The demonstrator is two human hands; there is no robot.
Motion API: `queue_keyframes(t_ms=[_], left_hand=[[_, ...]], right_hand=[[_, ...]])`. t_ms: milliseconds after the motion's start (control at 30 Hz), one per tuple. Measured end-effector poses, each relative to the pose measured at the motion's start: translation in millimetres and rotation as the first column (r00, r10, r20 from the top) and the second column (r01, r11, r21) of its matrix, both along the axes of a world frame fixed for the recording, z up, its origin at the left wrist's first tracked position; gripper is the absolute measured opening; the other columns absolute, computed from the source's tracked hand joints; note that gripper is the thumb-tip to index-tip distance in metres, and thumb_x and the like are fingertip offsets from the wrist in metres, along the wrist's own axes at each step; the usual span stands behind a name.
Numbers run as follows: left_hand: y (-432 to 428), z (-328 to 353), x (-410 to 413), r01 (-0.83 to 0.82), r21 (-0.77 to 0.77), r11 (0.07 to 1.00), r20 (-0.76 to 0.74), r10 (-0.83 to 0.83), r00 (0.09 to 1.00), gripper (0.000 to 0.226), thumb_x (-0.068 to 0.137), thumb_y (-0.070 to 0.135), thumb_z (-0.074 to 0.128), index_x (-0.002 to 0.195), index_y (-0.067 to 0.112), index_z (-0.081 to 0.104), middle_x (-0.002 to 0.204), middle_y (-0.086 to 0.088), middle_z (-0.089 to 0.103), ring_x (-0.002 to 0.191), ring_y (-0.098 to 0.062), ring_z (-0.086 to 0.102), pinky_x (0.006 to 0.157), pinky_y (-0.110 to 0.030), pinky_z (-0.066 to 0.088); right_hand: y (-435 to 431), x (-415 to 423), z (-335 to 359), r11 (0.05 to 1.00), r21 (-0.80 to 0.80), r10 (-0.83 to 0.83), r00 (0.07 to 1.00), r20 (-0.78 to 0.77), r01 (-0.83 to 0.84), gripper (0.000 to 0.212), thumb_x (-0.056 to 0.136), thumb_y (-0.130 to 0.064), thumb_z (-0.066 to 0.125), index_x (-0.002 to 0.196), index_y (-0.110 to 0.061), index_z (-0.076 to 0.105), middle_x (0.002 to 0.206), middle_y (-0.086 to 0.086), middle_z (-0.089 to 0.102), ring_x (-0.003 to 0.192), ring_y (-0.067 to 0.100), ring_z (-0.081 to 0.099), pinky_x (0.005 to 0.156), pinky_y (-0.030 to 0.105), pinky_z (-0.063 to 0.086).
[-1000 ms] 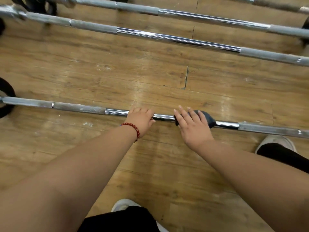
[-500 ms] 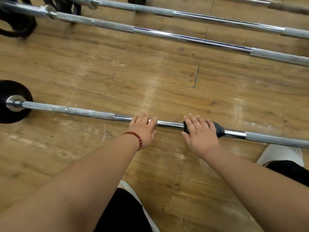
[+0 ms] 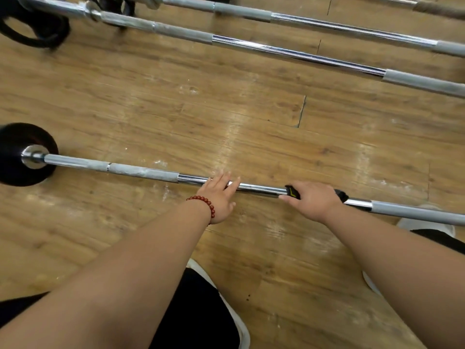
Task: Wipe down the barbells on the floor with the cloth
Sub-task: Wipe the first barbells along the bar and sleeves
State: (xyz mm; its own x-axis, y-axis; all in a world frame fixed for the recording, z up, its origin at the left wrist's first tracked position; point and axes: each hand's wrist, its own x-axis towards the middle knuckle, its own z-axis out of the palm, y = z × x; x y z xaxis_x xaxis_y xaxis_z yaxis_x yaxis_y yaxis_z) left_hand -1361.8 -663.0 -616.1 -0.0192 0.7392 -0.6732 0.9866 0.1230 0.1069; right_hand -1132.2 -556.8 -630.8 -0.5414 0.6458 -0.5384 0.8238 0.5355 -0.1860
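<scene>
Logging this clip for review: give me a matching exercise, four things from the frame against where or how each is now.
Things:
1. left hand
2. right hand
3. black plate
4. red bracelet

States:
a. at the left end of the nearest barbell
b. grips the dark cloth around the bar
c. around the left wrist
d. fingers straight, resting on the bare chrome

Pairs: 1-d, 2-b, 3-a, 4-c
</scene>
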Motion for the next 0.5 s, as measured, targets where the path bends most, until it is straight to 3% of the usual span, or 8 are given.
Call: queue_keyframes(t_ms=[67,167,233,300,367,500], left_hand=[[-3,1,1,0.003,-0.025,1.000,-0.002,-0.003,1.000,0.065,0.102,0.035,0.030,0.151,0.025,-0.012,0.158,-0.003,-0.019,0.145,-0.020,-0.017,0.117,-0.037,-0.005],[-7,0,-1,0.020,-0.040,0.999,0.000,-0.020,1.000,0.068,0.102,0.035,0.031,0.150,0.025,-0.015,0.158,-0.003,-0.021,0.145,-0.020,-0.018,0.117,-0.036,-0.005],[-11,-2,-2,0.036,-0.045,0.998,0.006,-0.036,0.999,0.068,0.102,0.037,0.031,0.149,0.026,-0.018,0.157,-0.003,-0.024,0.144,-0.019,-0.021,0.116,-0.036,-0.007],[-14,-4,-1,0.034,-0.052,0.998,0.009,-0.034,0.999,0.069,0.102,0.037,0.030,0.148,0.027,-0.020,0.155,-0.002,-0.028,0.143,-0.019,-0.023,0.116,-0.035,-0.009],[-17,-5,1,0.032,-0.056,0.998,0.002,-0.032,0.999,0.070,0.102,0.038,0.030,0.147,0.028,-0.022,0.154,-0.002,-0.031,0.142,-0.019,-0.026,0.115,-0.036,-0.011],[-17,-4,2,0.012,-0.078,0.997,0.033,-0.010,0.999,0.069,0.102,0.038,0.031,0.148,0.029,-0.021,0.153,0.001,-0.032,0.142,-0.017,-0.026,0.114,-0.035,-0.013]], right_hand=[[-7,-26,-2,0.999,-0.040,0.028,0.999,-0.035,-0.030,0.047,0.093,-0.063,0.036,0.123,-0.030,0.050,0.120,-0.001,0.060,0.108,0.024,0.056,0.083,0.036,0.041],[-11,-52,-3,0.982,-0.148,0.098,0.988,-0.119,-0.115,0.051,0.094,-0.059,0.040,0.139,-0.034,0.039,0.132,-0.003,0.055,0.115,0.023,0.053,0.081,0.031,0.037],[-4,-39,2,0.960,-0.255,0.086,0.987,-0.137,-0.119,0.054,0.093,-0.058,0.044,0.143,-0.039,0.034,0.135,-0.005,0.053,0.110,0.019,0.057,0.087,0.030,0.042],[6,-12,5,0.938,-0.347,-0.012,0.995,-0.095,-0.022,0.049,0.090,-0.061,0.048,0.134,-0.041,0.044,0.119,-0.005,0.063,0.086,0.014,0.066,0.085,0.033,0.051],[11,5,11,0.891,-0.435,-0.160,0.986,-0.036,0.129,0.040,0.087,-0.064,0.050,0.114,-0.036,0.055,0.092,-0.001,0.068,0.068,0.014,0.070,0.073,0.033,0.054],[1,-42,-2,0.916,-0.392,-0.114,0.991,-0.063,0.080,0.044,0.078,-0.079,0.044,0.091,-0.039,0.055,0.073,-0.008,0.058,0.071,0.018,0.065,0.072,0.033,0.051]])
